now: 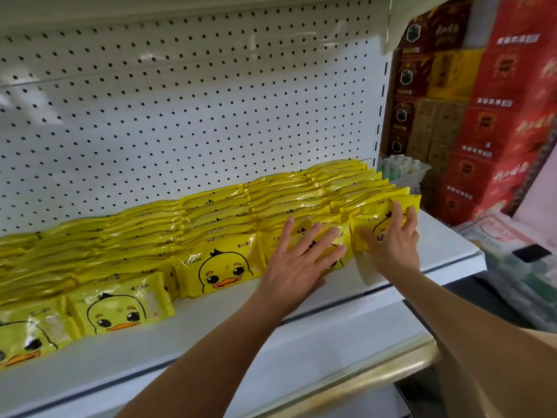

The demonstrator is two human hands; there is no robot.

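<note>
Under the right grip (394, 239) stands the end pack (366, 226), a yellow duck-printed pouch of wipes at the front of the last row; the fingers hook over its upper right corner and the thumb lies across its face, so this grip holds the pack rather than merely touching it. Just to the left of it, the left grip (298, 260) is released, fingers straight and spread, palm pressed flat on the front of the next pack (275, 241), steadying that row. Both packs stand on edge near the front of the shelf (211, 327), touching each other; beyond the left grip a third front pack (223, 270) shows its whole duck face.

By the look of it the film is glossy and crinkled, so the pouches are likely slippery, soft and light, yielding under pressure; a flat palm on the broad face suits pushing, while lifting would be surer by pinching across the top seam or the two short edges, where the filling gives some stiffness. A pinch at one corner alone may let the pouch sag or slide.

Behind both grips the filled rows (271, 194) run back to the pegboard (180, 101); well off to the right of the right grip rise stacked red cartons (482, 131).
</note>
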